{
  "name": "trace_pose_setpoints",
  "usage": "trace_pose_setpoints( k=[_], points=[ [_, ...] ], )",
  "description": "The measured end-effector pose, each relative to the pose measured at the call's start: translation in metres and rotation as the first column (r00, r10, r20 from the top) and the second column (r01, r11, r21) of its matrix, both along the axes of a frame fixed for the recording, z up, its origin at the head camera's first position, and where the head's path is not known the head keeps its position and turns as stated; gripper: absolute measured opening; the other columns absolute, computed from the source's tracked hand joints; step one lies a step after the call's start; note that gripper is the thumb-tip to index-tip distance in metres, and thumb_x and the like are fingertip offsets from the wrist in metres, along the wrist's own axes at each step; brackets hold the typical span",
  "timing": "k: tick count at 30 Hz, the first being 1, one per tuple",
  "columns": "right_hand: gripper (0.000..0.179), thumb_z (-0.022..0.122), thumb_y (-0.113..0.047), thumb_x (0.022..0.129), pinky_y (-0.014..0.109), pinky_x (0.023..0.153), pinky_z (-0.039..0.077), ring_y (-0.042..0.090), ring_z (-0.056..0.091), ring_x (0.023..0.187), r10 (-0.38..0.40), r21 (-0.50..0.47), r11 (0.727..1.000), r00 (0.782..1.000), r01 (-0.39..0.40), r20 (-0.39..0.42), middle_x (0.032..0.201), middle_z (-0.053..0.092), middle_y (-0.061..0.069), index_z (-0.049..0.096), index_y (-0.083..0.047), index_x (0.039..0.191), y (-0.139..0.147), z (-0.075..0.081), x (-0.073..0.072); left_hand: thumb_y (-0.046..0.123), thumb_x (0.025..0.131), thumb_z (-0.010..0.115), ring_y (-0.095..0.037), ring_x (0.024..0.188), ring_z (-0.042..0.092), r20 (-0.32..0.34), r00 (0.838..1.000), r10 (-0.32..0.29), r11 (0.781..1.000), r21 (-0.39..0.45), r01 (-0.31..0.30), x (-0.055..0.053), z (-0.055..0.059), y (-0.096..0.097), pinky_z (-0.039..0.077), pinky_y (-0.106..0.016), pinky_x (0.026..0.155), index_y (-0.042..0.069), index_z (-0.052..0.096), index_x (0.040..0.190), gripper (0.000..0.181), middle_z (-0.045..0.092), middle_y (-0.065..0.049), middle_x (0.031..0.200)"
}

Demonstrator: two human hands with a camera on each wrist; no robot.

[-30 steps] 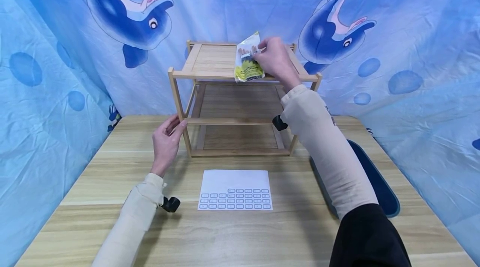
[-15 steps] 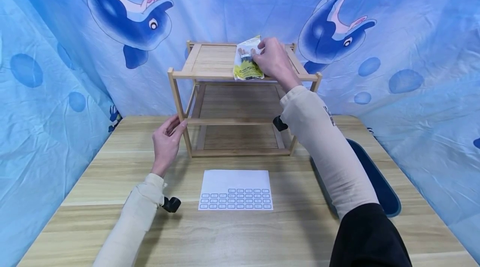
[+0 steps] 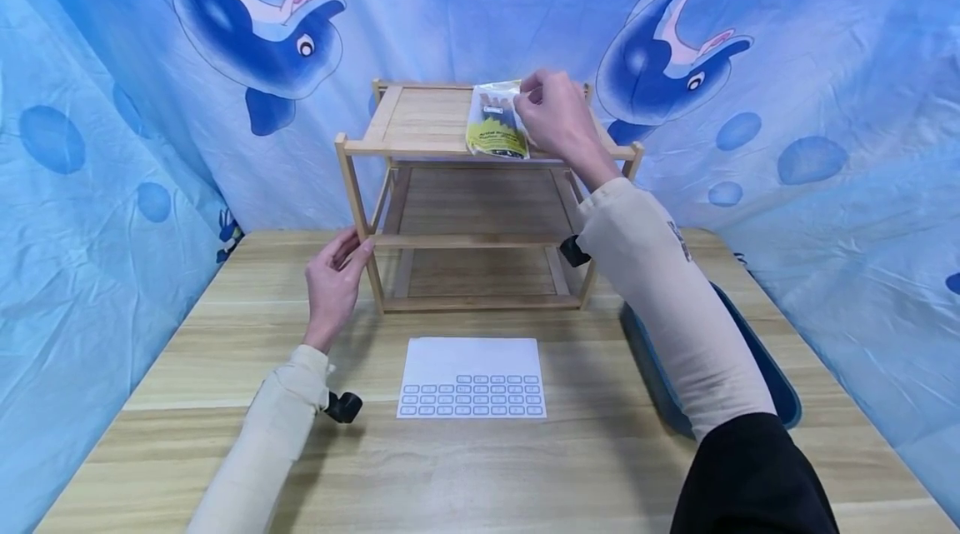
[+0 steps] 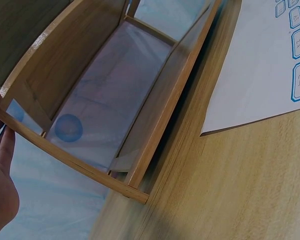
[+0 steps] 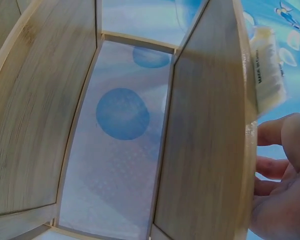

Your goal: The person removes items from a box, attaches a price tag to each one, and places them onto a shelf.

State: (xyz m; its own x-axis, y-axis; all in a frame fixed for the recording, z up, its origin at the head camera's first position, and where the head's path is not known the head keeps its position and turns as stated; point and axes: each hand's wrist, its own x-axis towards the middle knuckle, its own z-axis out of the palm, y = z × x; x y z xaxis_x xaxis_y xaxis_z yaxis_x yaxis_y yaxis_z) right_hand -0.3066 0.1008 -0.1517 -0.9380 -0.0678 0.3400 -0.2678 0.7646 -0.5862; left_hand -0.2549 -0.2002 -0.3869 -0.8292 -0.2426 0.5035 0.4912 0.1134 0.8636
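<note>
A clear plastic packet with a yellow lower part (image 3: 495, 127) lies on the front of the top tier of the wooden shelf rack (image 3: 480, 241). My right hand (image 3: 557, 116) is at its right edge, fingertips right at the plastic, fingers loosely bent. In the right wrist view the packet (image 5: 267, 70) juts past the tier's edge, just above the fingers (image 5: 271, 132). My left hand (image 3: 333, 284) grips the rack's left front leg between thumb and fingers. Seen from the left wrist, part of that hand (image 4: 2, 190) shows at the frame's edge.
A white sheet (image 3: 472, 357) with rows of small blue-outlined boxes lies on the wooden table in front of the rack. To the right, a dark blue tray (image 3: 780, 401) is partly covered by my right arm. Blue dolphin curtains (image 3: 465, 9) hang behind and at both sides.
The packet has tipped down from upright to lying on the top tier. My right hand has shifted slightly right, from over the packet to its edge. The left hand has stayed put.
</note>
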Motion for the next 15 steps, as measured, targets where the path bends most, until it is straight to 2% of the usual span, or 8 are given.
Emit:
trace_pose_setpoints(
  k=[4,8,15],
  points=[
    [0.032,0.053,-0.018,0.104,0.030,0.091,0.050,0.020,0.062,0.107,0.023,-0.028,0.999,0.994,-0.026,-0.107,0.119,0.069,0.011,0.067,-0.004,0.129,0.005,-0.003,0.007,0.015,0.101,0.070,-0.010,0.112,0.067,0.001,1.000,0.007,1.000,-0.006,-0.007,0.000,0.001,0.001,0.054,-0.021,0.095,-0.004,0.063,0.136,0.040,0.068,-0.022,0.128],
    [0.029,0.055,-0.017,0.103,0.030,0.089,0.049,0.020,0.061,0.100,0.061,-0.078,0.994,0.977,-0.078,-0.202,0.109,0.069,0.011,0.069,-0.002,0.124,0.010,-0.010,0.013,0.014,0.101,0.070,-0.010,0.112,0.067,-0.001,1.000,0.004,1.000,0.001,-0.004,0.000,0.001,0.002,0.054,-0.022,0.096,-0.005,0.063,0.135,0.040,0.068,-0.023,0.128],
    [0.026,0.059,-0.016,0.104,0.023,0.088,0.050,0.021,0.062,0.097,0.105,-0.163,0.973,0.945,-0.162,-0.310,0.104,0.066,0.012,0.067,0.003,0.120,0.020,-0.023,0.027,0.014,0.101,0.070,-0.011,0.112,0.067,0.008,1.000,0.013,1.000,0.005,-0.013,0.002,0.003,0.004,0.054,-0.023,0.097,-0.005,0.063,0.135,0.040,0.068,-0.022,0.127]
  ],
)
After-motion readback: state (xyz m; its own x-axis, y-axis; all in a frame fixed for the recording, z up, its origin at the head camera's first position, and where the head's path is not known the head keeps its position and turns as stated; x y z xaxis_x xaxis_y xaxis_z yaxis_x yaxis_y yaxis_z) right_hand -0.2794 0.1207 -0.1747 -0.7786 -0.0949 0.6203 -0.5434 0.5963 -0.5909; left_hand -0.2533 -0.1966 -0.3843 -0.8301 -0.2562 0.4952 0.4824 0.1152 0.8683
